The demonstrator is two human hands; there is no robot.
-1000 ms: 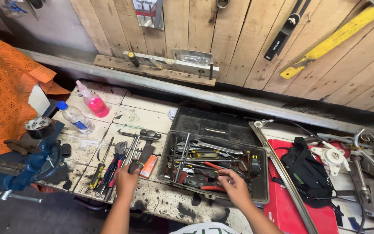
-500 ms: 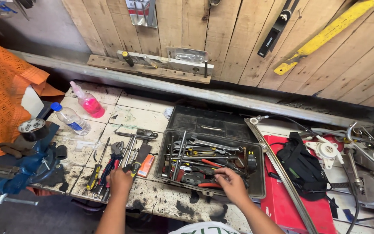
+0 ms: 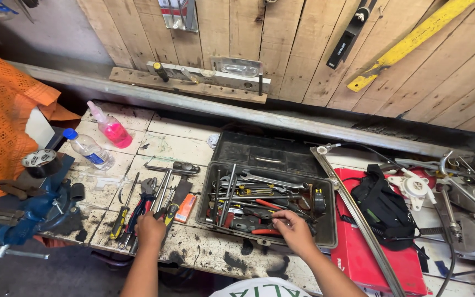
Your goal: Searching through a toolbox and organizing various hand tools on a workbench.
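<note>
My left hand (image 3: pixel 150 230) rests on the near ends of a row of hand tools (image 3: pixel 148 202) laid on the tiled bench: screwdrivers, pliers and spanners with red, blue and yellow handles. Its fingers curl over a handle; I cannot tell whether it grips it. My right hand (image 3: pixel 293 231) reaches into the open dark toolbox (image 3: pixel 331 220), fingers bent over red-handled pliers (image 3: pixel 262 231) among several spanners (image 3: pixel 259 181).
A blue bench vise (image 3: pixel 26 212) is at the left edge under an orange cloth (image 3: pixel 1 115). A water bottle (image 3: pixel 89 149) and a pink spray bottle (image 3: pixel 111 127) stand at the back left. A red box (image 3: pixel 358 258), black bag (image 3: pixel 383 206), metal bar (image 3: pixel 353 212) and machine parts (image 3: pixel 457 203) lie right.
My left hand has slid slightly toward me along the tool handles. My right hand has shifted a little within the toolbox. The camera view has drifted slightly.
</note>
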